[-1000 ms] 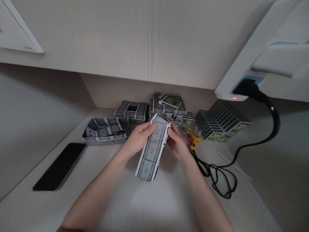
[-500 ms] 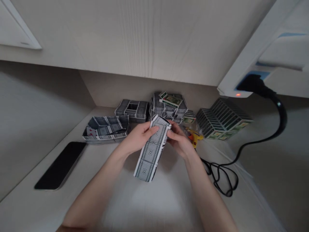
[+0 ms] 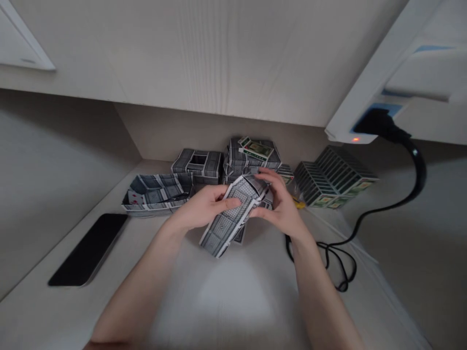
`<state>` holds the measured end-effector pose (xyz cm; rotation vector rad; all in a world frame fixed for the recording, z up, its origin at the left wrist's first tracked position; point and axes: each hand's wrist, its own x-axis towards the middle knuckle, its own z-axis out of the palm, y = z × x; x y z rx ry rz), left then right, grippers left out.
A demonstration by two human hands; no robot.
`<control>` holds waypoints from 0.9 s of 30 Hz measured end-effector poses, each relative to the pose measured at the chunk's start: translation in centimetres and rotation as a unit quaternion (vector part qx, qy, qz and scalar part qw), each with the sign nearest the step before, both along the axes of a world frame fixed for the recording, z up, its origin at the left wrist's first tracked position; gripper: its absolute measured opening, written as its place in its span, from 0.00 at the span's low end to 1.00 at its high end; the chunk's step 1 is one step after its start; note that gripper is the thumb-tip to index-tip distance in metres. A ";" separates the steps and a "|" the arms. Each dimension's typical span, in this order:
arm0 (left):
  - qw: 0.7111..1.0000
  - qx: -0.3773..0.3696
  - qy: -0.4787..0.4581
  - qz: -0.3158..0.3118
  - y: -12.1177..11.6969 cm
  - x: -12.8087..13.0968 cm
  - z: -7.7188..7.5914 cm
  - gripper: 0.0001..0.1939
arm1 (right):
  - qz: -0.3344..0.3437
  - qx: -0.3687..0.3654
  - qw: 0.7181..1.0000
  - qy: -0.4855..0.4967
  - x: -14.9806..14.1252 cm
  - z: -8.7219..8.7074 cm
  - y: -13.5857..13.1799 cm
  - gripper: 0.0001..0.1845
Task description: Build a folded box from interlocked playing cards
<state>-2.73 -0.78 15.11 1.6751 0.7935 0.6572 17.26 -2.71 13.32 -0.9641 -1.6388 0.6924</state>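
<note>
A long box-like piece made of playing cards (image 3: 223, 227), with grey patterned backs and white edges, is tilted above the desk between my hands. My left hand (image 3: 204, 206) grips it from the left, thumb lying across its upper face. At its upper right end, my right hand (image 3: 279, 204) curls round the edge, thumb below and fingers over the top. Part of another card shows beneath the piece. Behind my hands sits a larger card-built block (image 3: 233, 158), topped by a green and white card box (image 3: 257, 149).
An open tray of cards (image 3: 156, 209) and a card-built box with a square hole (image 3: 197, 165) stand back left. A black phone (image 3: 89, 250) lies left. Stacked card packs (image 3: 335, 180), a mostly hidden yellow glue gun (image 3: 299, 204) and a looped black cable (image 3: 345, 265) are right.
The card piece has turned and its lower end has risen. My right hand has opened wider and shifted over its upper end. The glue gun is now mostly covered.
</note>
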 end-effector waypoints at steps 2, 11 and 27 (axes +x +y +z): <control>1.000 0.007 0.021 -0.016 0.1 -0.4 0.2 0.14 | 0.041 0.027 0.999 -0.019 -0.3 0.6 -0.5 0.33; 0.958 0.189 0.174 0.126 -0.9 0.1 1.0 0.19 | -0.014 0.075 0.987 -0.139 -1.4 0.4 -0.9 0.38; 0.891 0.364 0.256 0.089 -1.6 1.4 0.1 0.31 | -0.058 -0.081 0.994 0.048 -2.0 -0.9 0.1 0.15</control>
